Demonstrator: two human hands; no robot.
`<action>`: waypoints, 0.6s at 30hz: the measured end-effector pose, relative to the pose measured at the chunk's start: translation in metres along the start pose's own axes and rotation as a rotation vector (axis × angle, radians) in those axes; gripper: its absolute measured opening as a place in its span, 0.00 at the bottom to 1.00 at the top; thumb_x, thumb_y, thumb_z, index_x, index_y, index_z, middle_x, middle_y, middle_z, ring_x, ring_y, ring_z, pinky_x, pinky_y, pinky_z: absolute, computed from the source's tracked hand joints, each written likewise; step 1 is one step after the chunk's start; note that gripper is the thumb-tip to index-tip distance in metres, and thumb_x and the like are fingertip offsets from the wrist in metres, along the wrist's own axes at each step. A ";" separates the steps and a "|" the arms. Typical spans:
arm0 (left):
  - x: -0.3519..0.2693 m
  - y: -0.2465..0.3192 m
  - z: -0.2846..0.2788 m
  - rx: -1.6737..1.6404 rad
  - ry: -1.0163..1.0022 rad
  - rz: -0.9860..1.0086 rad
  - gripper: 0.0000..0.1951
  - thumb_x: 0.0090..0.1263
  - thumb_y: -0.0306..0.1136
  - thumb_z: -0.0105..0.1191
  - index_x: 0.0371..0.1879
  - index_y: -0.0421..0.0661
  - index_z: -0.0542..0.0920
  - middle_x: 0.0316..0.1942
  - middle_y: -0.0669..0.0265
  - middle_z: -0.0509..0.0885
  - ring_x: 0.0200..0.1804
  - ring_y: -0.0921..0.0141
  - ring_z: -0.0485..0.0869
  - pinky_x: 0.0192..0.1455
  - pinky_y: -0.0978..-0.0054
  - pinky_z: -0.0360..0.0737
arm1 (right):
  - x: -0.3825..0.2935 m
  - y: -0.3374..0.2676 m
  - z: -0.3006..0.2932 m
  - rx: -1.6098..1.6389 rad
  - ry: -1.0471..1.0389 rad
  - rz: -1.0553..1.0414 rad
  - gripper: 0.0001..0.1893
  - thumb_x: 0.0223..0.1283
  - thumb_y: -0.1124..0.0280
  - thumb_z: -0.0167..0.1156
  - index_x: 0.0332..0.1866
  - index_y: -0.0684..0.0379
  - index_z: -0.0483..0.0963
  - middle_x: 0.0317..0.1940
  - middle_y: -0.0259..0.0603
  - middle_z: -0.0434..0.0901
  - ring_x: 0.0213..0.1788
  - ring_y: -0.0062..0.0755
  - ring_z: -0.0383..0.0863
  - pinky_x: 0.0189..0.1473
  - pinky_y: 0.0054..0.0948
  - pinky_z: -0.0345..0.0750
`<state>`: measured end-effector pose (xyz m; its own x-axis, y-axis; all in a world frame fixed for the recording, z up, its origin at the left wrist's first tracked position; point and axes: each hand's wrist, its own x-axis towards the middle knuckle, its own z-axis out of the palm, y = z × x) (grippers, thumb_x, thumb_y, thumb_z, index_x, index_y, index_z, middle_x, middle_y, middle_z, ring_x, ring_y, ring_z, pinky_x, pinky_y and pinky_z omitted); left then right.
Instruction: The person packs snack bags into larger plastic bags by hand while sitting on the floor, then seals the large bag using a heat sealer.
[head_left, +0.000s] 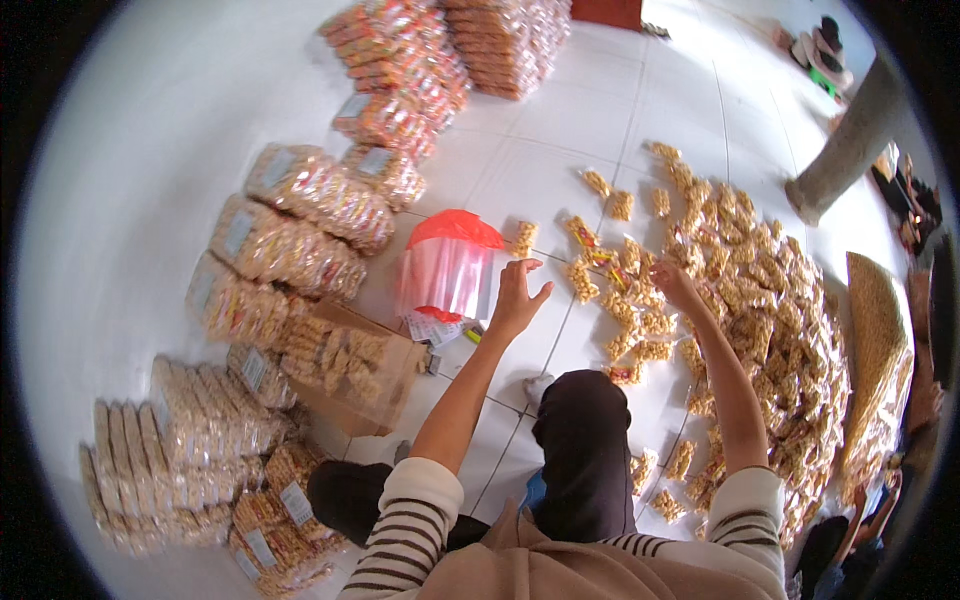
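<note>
My left hand (519, 296) hovers over the white tiled floor with thumb and fingers apart, and nothing shows in it. Just left of it lies a stack of clear plastic bags (452, 277) with a red plastic bag (454, 225) under it. One small snack packet (525, 240) rests on the tiles just beyond its fingertips. My right hand (673, 283) reaches over the near side of a large heap of clear snack packets (757, 330). Its fingers are bent and partly blurred; whether they grip a packet I cannot tell. Several loose packets (630, 330) lie between my hands.
Packed bundles of snacks (300, 247) line the wall on the left. An open cardboard box (352, 375) holds more packets. Taller bundle stacks (495, 45) stand at the far side. A grey pillar (847, 142) and a woven mat (874, 360) are on the right; other people sit beyond.
</note>
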<state>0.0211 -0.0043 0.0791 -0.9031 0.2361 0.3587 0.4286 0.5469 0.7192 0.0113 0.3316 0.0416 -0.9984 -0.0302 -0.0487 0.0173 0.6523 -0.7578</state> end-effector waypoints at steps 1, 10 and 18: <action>0.002 -0.012 0.011 0.019 -0.031 0.006 0.23 0.55 0.35 0.60 0.48 0.44 0.67 0.46 0.59 0.71 0.51 0.60 0.68 0.56 0.62 0.65 | -0.003 0.013 0.012 0.000 0.015 0.003 0.10 0.56 0.69 0.56 0.40 0.61 0.75 0.34 0.48 0.80 0.36 0.38 0.81 0.36 0.32 0.76; -0.001 -0.077 0.124 0.262 -0.450 0.006 0.30 0.55 0.33 0.58 0.59 0.58 0.64 0.55 0.60 0.62 0.58 0.57 0.62 0.60 0.58 0.62 | -0.021 0.075 0.132 -0.194 0.064 -0.051 0.26 0.49 0.78 0.58 0.56 0.58 0.62 0.54 0.51 0.62 0.57 0.53 0.63 0.57 0.43 0.68; 0.012 -0.133 0.168 0.561 -0.645 0.007 0.35 0.52 0.29 0.58 0.61 0.71 0.63 0.69 0.71 0.46 0.65 0.52 0.54 0.58 0.33 0.60 | 0.002 0.057 0.218 -0.539 0.237 0.115 0.34 0.48 0.71 0.57 0.63 0.59 0.54 0.61 0.50 0.56 0.65 0.51 0.53 0.66 0.48 0.53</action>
<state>-0.0516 0.0607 -0.1120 -0.8116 0.5592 -0.1692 0.5117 0.8201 0.2561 0.0226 0.2036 -0.1440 -0.9777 0.1930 0.0829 0.1578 0.9354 -0.3164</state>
